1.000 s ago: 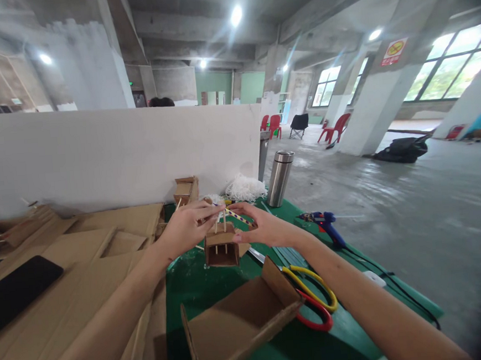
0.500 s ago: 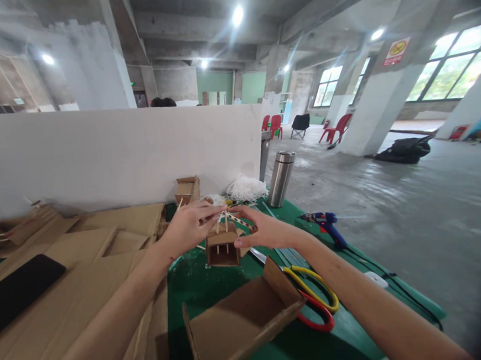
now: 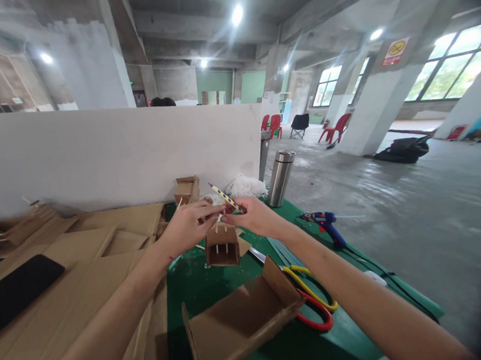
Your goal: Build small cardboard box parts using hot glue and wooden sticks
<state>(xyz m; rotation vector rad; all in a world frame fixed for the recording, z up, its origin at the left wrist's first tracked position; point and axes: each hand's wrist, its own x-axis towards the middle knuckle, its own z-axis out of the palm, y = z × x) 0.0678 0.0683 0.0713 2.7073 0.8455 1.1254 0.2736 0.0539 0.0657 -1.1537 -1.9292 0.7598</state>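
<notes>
Quite near the stick-pierced box (image 3: 222,238), scissors (image 3: 290,273) partly behind tray (image 3: 243,321).

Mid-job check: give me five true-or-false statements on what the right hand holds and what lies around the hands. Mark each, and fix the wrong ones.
1. The right hand holds a pale yellow, dark-dotted pencil-like stick. True.
2. The black rectangular phone lies on the green tabletop. False: it lies on flat brown cardboard sheets.
3. The blue glue gun is further right in view than the silver metal flask. True.
4. Both handle loops of the large scissors are red. False: one is yellow, the other red.
5. Pale thin sticks show inside the small open brown cardboard box. True.
</notes>
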